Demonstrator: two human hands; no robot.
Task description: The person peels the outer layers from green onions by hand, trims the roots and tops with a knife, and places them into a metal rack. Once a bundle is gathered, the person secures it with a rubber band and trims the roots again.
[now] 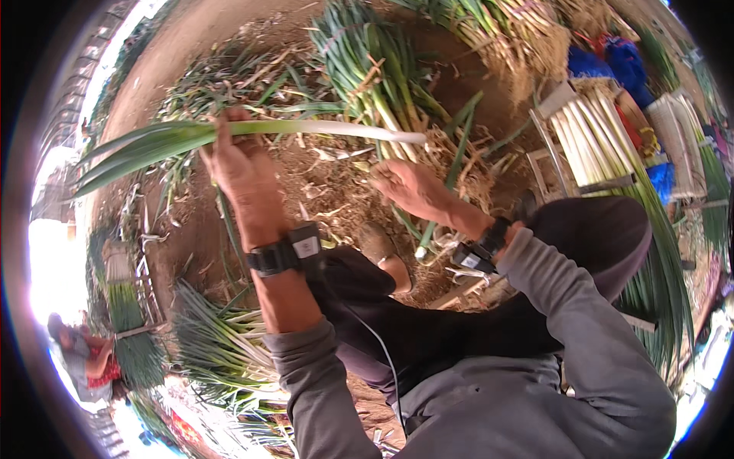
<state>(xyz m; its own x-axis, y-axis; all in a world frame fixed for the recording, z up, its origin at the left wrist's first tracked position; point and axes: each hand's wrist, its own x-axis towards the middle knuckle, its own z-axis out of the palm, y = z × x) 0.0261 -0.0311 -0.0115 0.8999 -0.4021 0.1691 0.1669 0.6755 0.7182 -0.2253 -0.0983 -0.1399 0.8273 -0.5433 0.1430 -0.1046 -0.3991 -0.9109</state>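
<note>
My left hand (237, 157) is closed around a long leek (336, 128), gripping it where the green leaves meet the white stalk. It lies nearly level, leaves to the left and white root end to the right. Just below that white end is my right hand (417, 190), apart from the stalk, its fingers curled together; what they pinch, if anything, is too small to make out. Beyond the held leek lies a big heap of untrimmed leeks (367, 61). Another loose leek (451, 183) lies on the ground near my right hand.
To the right, clean white leeks (596, 141) are stacked in a wooden rack (612, 183). More leeks (222, 336) lie at lower left, and rooty bundles (512, 30) at the back. Leaf scraps (252, 84) cover the ground. A person (84, 359) sits at far left.
</note>
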